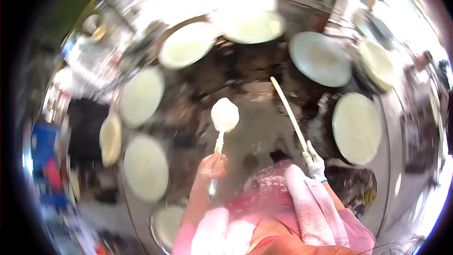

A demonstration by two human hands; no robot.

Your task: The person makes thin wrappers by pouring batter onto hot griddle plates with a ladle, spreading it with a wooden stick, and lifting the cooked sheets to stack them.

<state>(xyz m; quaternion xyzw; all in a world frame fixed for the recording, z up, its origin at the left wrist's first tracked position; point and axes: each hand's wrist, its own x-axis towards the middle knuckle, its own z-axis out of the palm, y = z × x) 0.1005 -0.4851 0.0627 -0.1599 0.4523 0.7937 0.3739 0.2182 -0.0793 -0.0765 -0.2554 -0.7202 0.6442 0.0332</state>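
Note:
My left hand (213, 166) is bare and closed round the handle of a ladle (225, 114). The ladle's round head is coated in pale batter and points away from me. A white glove covers my right hand (315, 164), which is wrapped round the lower end of a long pale stick (289, 108). The stick slants forward and to the left. Between the two tools lies the grey-brown floor, and neither tool touches a pan.
Round pans with pale contents stand in a ring: left (143, 97), lower left (146, 167), top left (188, 45), top (255, 27), right (357, 128). A greyish round one (321, 59) is at the upper right. Blue containers (45, 144) are far left.

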